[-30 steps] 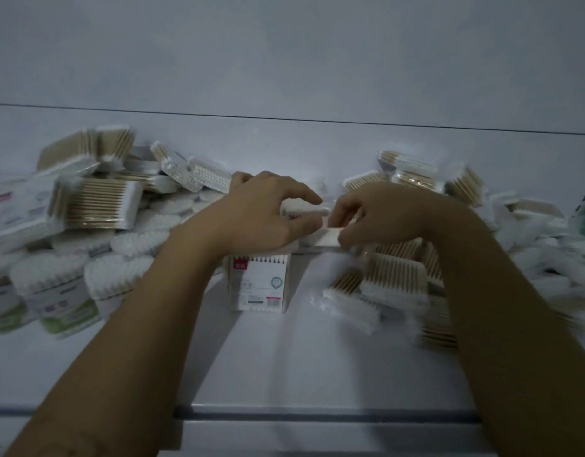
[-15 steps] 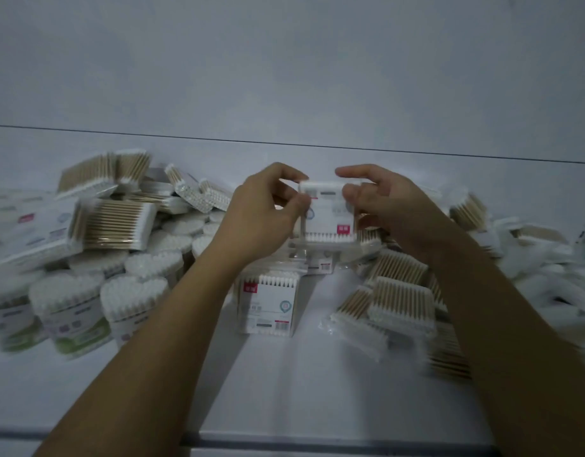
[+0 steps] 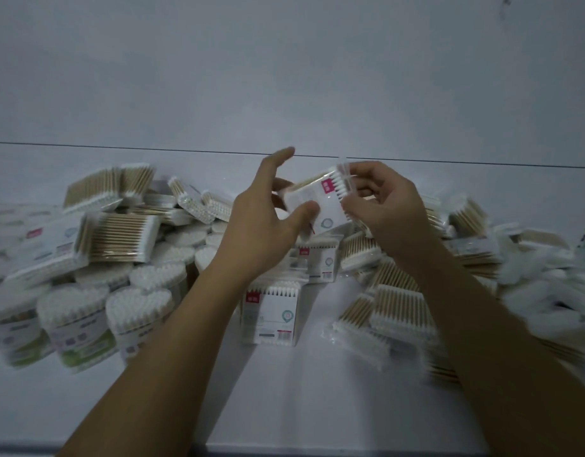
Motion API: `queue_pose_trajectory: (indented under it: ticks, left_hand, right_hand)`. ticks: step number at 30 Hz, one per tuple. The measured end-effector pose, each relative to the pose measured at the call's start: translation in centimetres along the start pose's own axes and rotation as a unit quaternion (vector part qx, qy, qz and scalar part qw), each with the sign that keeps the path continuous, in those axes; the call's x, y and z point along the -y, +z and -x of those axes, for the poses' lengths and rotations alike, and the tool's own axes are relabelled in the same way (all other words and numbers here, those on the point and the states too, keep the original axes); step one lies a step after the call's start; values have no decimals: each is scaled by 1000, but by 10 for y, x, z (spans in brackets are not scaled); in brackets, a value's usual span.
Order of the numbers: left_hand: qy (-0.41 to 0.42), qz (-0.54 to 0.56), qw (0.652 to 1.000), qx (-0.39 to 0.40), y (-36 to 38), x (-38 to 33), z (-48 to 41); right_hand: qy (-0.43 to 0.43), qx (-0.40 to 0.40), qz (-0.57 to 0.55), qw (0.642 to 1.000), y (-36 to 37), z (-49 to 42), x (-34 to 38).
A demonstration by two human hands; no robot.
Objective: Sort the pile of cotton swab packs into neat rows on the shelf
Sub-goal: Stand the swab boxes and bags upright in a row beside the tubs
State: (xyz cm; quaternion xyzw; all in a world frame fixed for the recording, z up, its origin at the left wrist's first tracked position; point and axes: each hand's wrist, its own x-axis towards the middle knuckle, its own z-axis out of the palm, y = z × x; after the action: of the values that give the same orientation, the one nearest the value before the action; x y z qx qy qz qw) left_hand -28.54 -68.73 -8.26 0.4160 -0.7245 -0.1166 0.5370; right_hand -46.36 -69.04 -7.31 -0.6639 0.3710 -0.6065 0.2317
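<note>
- Both hands clamp one pack (image 3: 317,201), held tilted in the air above the middle of the shelf (image 3: 317,407). My left hand (image 3: 261,232) pinches its lower end between thumb and fingers, and my right hand (image 3: 386,206) grips the cotton-tip end.
- As I judge it, I am turning this pack to face forward, so it can join the upright pack (image 3: 271,315) nearer the shelf's front edge.
- Next it needs squaring, label outward, then setting down just beside that one.
- Loose packs (image 3: 119,232) crowd toward both side edges, blurred. Their labels are unreadable, and my left fingers behind the pack are mostly hidden.
</note>
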Motion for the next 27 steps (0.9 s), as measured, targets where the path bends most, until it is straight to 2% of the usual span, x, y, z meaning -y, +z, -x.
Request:
queue_pose_trajectory:
  ticks: [3,6,10,14,19,23,27]
  left_hand:
    - [4,23,999,-42,0,-3,0]
    - [-7,37,999,-26,2,-1,1]
    - [50,-171,984,22,-4,11,-1]
    - [48,-270,959,71,-11,16,-2]
    - [45,-269,952,141,-10,15,1]
    - [54,-271,944,178,-9,15,1]
    - [58,-290,933,203,-6,12,2]
  right_hand:
    - [-13,13,-19,1000,2,1,3]
    - [-58,11,68,996,-4,0,3]
    - [-64,0,216,974,-11,-1,1]
    - [-38,115,328,937,-4,1,-13]
    - [1,195,361,912,12,5,-34]
    - [-26,173,457,872,13,4,-41]
    - [-36,168,456,873,16,5,-41]
